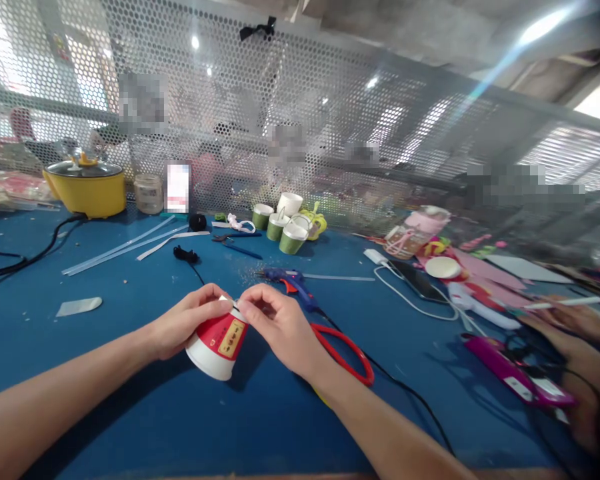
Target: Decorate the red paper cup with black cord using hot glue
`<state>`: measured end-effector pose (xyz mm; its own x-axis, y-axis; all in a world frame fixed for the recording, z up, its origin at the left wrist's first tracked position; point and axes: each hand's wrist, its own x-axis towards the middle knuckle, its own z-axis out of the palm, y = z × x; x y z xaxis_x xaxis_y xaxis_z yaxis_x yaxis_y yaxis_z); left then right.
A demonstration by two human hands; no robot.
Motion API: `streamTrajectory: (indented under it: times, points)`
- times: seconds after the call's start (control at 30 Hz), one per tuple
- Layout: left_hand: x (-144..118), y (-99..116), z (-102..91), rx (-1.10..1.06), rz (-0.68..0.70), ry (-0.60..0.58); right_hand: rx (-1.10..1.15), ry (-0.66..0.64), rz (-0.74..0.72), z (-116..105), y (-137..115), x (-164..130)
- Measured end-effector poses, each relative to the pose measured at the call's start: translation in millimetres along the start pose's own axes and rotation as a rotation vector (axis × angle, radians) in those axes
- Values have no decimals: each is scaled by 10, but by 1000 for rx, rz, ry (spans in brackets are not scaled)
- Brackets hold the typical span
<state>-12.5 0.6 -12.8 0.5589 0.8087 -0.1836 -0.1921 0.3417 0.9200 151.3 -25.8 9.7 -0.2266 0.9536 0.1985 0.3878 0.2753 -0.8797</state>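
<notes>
A red and white paper cup [219, 343] lies tilted over the blue table [130, 400], its open rim toward me. My left hand [183, 323] wraps the cup's left side. My right hand [280, 327] pinches at the cup's base end with thumb and fingers. Both hands meet at that end. A blue glue gun [293, 280] lies just behind my right hand, and red-handled scissors [347, 353] lie under my right wrist.
Several green paper cups [285, 230] stand at the back centre. A yellow electric pot [87, 187] sits back left, with clear glue sticks [125, 247] near it. Another person's hands [575, 347] work at the right, by a magenta tool [510, 373] and pink craft pieces. A perforated metal screen runs behind.
</notes>
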Motion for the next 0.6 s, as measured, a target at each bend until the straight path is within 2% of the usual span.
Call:
streamTrajectory:
  times: [0.23,0.47,0.6]
  points:
    - [0,23,-3,-29,-21,15,296,31,141,26,19,23]
    - [3,-1,-5,-48,-34,2,188,5,80,3,14,7]
    - [-3,8,-11,-70,-32,-4,234,4,107,-10,17,4]
